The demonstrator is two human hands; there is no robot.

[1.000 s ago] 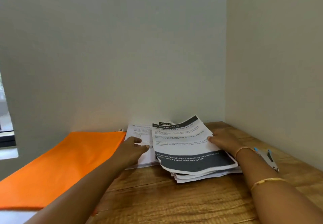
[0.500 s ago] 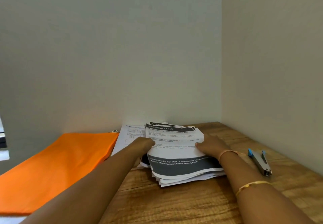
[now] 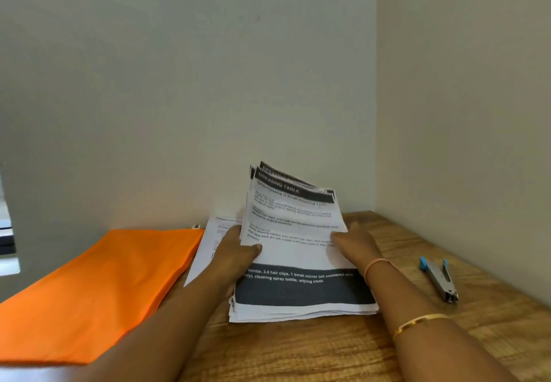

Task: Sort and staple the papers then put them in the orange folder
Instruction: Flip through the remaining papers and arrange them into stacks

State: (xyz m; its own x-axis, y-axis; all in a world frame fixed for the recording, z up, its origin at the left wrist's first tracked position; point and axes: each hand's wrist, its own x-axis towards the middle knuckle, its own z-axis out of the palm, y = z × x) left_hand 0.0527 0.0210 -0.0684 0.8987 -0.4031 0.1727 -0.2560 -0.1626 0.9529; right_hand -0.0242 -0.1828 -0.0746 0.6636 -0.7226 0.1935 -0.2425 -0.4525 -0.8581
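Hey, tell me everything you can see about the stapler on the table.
The stapler is small, plier-style, of grey metal with light blue tips at its far end. It lies flat on the wooden table near the right wall, nose toward the camera. Nothing touches it.

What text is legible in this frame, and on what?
"DRESSING TABLE": header of the top sheet.
"combs, 3-5 hair clips, 1 small mirror": its lower dark band.
"cleaning spray bottle, wiping cloth": same band.
Body text, rear sheets, left sheet: too blurred.
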